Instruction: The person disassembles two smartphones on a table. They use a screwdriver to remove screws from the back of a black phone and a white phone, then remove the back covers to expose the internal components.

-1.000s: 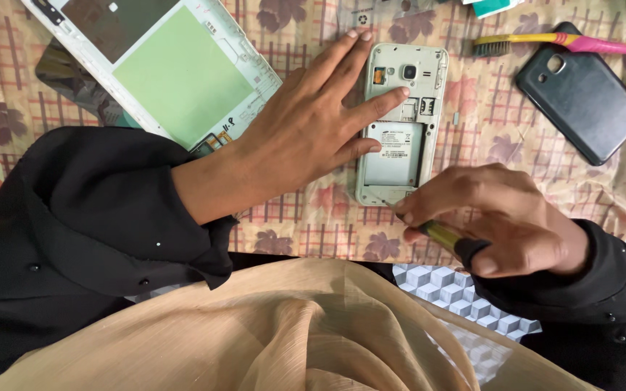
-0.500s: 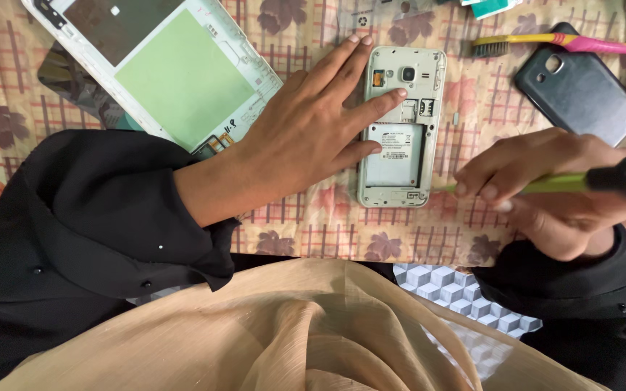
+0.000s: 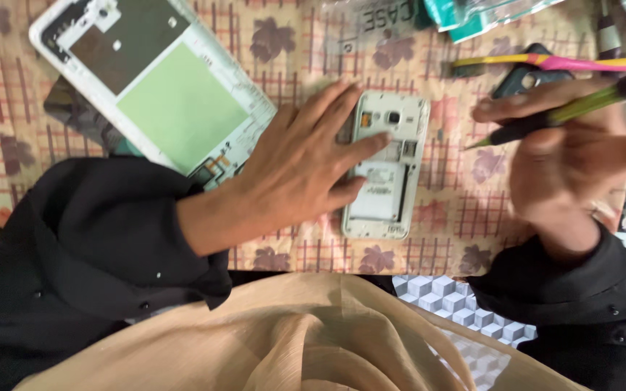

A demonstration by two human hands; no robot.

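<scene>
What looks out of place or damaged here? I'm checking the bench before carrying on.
The white phone under the left hand lies open, back cover off. The right hand holds a screwdriver clear of it.

A single head-worn camera looks almost straight down, from close above, onto a beige patterned tablecloth point(image 3: 458, 217). The wearer's black sleeves and tan draped cloth point(image 3: 291, 340) fill the bottom edge, nearest the lens; the table's far side runs along the top. No second view shares this scene.
</scene>
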